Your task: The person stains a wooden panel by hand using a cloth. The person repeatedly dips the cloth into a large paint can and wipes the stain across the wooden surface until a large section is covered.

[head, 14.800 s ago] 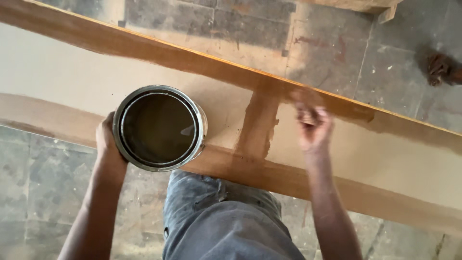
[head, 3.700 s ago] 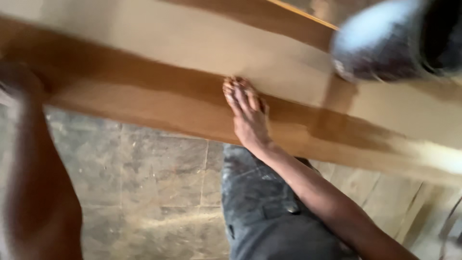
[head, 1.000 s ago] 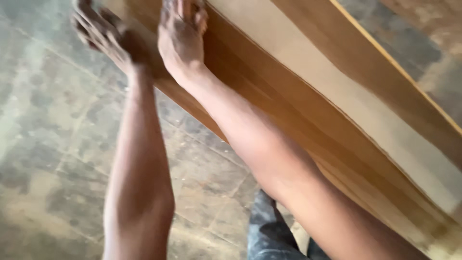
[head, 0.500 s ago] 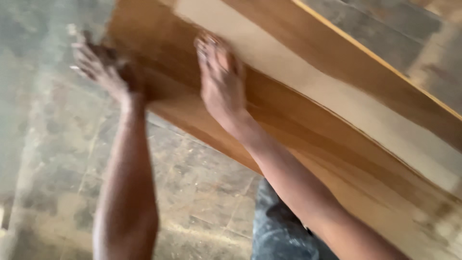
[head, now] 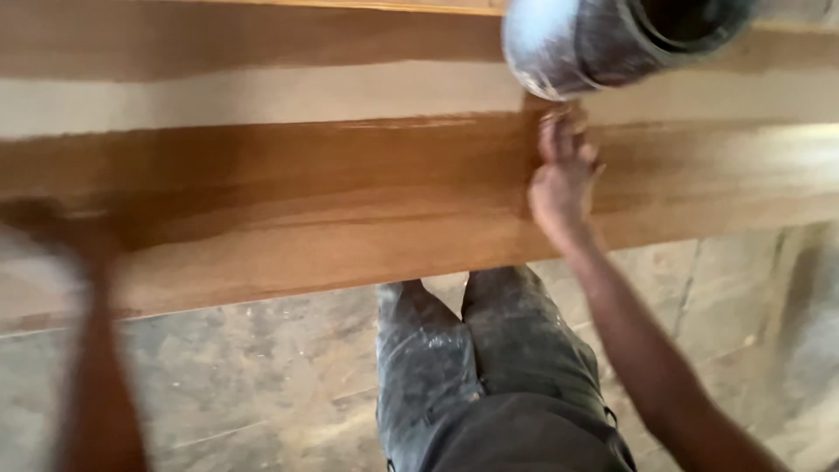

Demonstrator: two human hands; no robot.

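The view has swung since half a second ago: the board (head: pixel 350 201) now lies level across the frame, and the can (head: pixel 612 35) has come back in at one o'clock. The right hand (head: pixel 564 175) presses bent fingers on the wet brown band just below the can, grasping nothing visible. The left hand (head: pixel 52 232), at nine o'clock, is blurred; its grip cannot be told. Glossy stain flanks a pale matte strip; the can is round, scuffed metal.
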